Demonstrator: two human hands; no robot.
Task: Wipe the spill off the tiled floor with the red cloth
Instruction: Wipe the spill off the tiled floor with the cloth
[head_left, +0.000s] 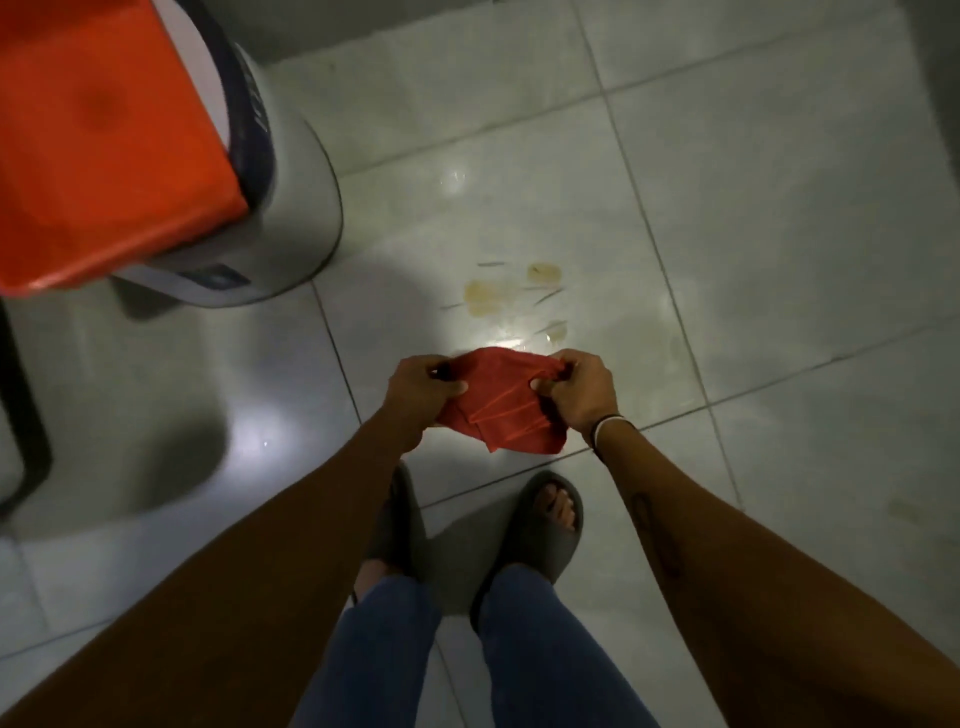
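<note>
A red cloth (496, 402) hangs folded between both hands, held in the air above the floor. My left hand (421, 387) grips its left edge and my right hand (579, 392) grips its right edge. On the pale tiled floor (753, 208) just beyond the cloth lies the spill (511, 296): a few yellowish patches with thin streaks around them. A wet sheen shows near the cloth's top edge.
A white and dark-banded bin (291, 208) stands at the left, partly under an orange stool or seat (104, 140). A dark frame (26, 431) runs along the far left. My feet in dark slides (540, 535) stand below the cloth.
</note>
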